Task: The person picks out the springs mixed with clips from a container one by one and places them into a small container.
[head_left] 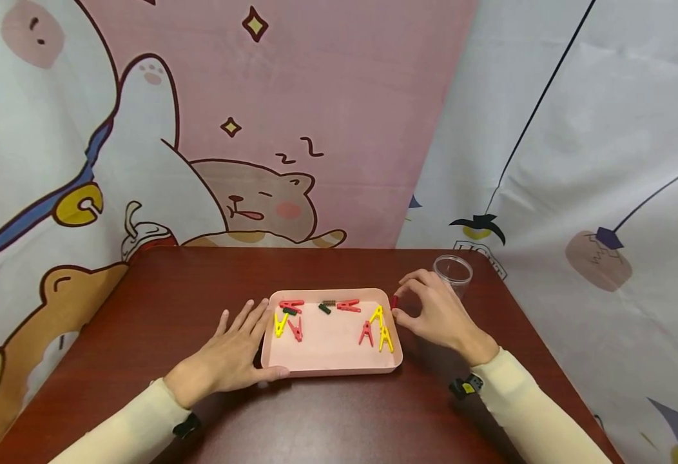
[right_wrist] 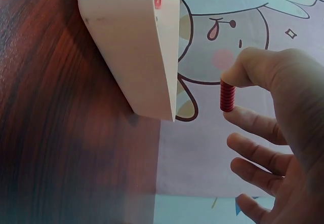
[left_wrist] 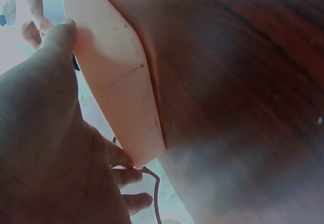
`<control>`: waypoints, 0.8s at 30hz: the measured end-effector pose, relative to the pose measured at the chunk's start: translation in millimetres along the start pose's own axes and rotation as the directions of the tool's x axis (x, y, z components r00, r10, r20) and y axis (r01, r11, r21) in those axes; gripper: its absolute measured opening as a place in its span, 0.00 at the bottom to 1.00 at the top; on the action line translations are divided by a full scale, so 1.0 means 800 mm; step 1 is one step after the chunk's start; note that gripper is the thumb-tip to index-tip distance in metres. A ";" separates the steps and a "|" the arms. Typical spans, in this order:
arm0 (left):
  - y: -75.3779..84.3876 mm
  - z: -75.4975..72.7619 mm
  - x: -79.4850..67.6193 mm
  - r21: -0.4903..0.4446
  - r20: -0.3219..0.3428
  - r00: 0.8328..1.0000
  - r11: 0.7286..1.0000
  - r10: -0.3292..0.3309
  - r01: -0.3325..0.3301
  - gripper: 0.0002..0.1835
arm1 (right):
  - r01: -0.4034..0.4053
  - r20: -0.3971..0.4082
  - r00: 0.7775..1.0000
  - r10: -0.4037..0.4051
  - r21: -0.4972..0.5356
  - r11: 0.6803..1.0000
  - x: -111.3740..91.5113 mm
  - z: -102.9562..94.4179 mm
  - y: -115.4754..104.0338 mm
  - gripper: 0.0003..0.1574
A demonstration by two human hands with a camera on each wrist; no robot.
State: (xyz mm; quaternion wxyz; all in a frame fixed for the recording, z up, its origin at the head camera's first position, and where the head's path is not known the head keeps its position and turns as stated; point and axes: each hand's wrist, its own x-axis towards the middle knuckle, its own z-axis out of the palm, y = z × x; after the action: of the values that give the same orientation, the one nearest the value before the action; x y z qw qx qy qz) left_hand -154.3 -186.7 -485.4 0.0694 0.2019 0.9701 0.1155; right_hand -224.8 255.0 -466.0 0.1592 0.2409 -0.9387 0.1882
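A small red coil spring is pinched end to end between the thumb and index finger of my right hand. That hand is raised just beyond the right rim of a pink tray. My left hand rests against the tray's left side, fingers spread, the thumb along its front edge. In the tray lie several red clips, some yellow clips, small dark green pieces and a dark spring. The clips sit in groups at the left, top and right.
A clear plastic cup stands behind my right hand near the table's back right corner. The dark wooden table runs up to printed cloth walls at the back and sides.
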 end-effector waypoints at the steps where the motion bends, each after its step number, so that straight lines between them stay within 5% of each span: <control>1: 0.000 0.000 0.000 -0.001 0.000 1.000 1.000 0.003 -0.003 0.77 | -0.004 -0.007 1.000 0.004 0.002 1.000 -0.001 0.000 0.002 0.18; 24: -0.002 -0.001 -0.002 -0.010 0.003 1.000 1.000 -0.006 0.006 0.77 | -0.050 -0.124 0.991 0.052 0.019 0.999 0.006 -0.016 0.028 0.16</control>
State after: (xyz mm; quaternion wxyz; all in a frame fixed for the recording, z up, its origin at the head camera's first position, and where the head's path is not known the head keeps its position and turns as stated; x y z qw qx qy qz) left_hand -153.9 -188.7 -484.9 0.0723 0.1988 0.9700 0.1200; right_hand -237.6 276.9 -459.3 0.2107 0.2060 -0.9313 0.2141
